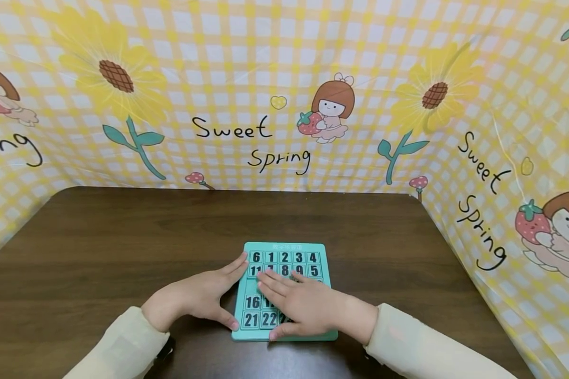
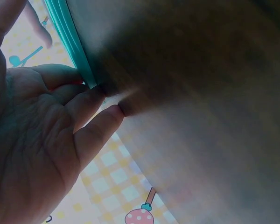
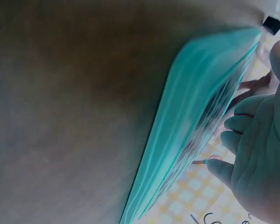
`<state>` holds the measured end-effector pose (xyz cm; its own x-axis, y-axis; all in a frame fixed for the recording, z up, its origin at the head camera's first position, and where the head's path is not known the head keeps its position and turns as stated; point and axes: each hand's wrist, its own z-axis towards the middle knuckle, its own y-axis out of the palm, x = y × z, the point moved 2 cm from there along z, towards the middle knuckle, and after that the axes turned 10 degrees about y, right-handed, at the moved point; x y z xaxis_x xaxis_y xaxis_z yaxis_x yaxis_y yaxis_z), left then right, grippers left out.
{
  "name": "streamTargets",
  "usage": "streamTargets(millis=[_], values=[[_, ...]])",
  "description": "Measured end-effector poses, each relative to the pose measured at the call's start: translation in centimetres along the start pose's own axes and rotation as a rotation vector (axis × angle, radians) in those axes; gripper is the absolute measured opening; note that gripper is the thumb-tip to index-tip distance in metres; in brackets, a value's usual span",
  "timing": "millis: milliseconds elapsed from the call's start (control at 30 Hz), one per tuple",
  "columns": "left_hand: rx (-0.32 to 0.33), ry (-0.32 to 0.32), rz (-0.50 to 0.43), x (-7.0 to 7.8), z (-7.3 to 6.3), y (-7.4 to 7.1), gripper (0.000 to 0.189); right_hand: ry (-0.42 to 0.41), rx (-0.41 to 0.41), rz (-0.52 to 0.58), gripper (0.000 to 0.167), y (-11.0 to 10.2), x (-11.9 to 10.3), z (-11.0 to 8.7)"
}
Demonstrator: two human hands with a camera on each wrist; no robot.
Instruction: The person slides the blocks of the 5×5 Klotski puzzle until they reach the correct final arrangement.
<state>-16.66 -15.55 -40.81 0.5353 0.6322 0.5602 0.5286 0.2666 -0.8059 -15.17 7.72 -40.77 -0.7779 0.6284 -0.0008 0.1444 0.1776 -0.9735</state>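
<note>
A turquoise sliding number puzzle [image 1: 286,335] lies flat on the table, its numbered tiles facing up. The top row reads 6, 1, 2, 3, 4; a gap shows at the left of the third row. My left hand [image 1: 201,295] touches the puzzle's left side, fingertips near the upper part and thumb at the lower corner. Over the lower right tiles stretches my right hand [image 1: 308,308], fingers extended, hiding several of them. Whether its fingertips press a tile cannot be made out. In the right wrist view the right palm [image 3: 261,154] faces the puzzle's tile side [image 3: 177,112].
The brown wooden table [image 1: 170,226] surrounds the puzzle. A yellow checked cloth [image 1: 237,63] with flowers and lettering hangs behind the table and along its sides. Dark bands show at both wrists under the pale sleeves [image 1: 128,339].
</note>
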Motion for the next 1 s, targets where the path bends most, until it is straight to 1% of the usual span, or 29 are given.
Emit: streamTargets(millis=[233,400,567,700,867,1000], values=[[-0.006,0.000,-0.005,0.0,0.0,0.0,0.124,0.020,-0.009,0.039,0.085,0.0,0.4,1.4],[-0.009,-0.001,-0.007,-0.1,0.1,0.1,0.123,0.013,-0.012,0.022,0.086,0.2,0.2,1.7],[-0.005,-0.006,-0.001,0.0,0.2,-0.1,0.124,0.005,-0.011,0.019,0.088,0.3,-0.1,1.5],[-0.003,0.005,-0.002,0.1,0.1,-0.2,0.122,-0.001,-0.013,0.026,0.089,0.5,-0.4,1.1],[-0.004,-0.005,-0.013,0.1,0.1,-0.1,0.123,-0.016,0.001,0.000,0.089,0.7,-1.1,0.4],[-0.003,-0.003,-0.005,0.0,0.1,0.0,0.123,-0.023,-0.012,-0.010,0.089,0.7,-1.5,-0.1]])
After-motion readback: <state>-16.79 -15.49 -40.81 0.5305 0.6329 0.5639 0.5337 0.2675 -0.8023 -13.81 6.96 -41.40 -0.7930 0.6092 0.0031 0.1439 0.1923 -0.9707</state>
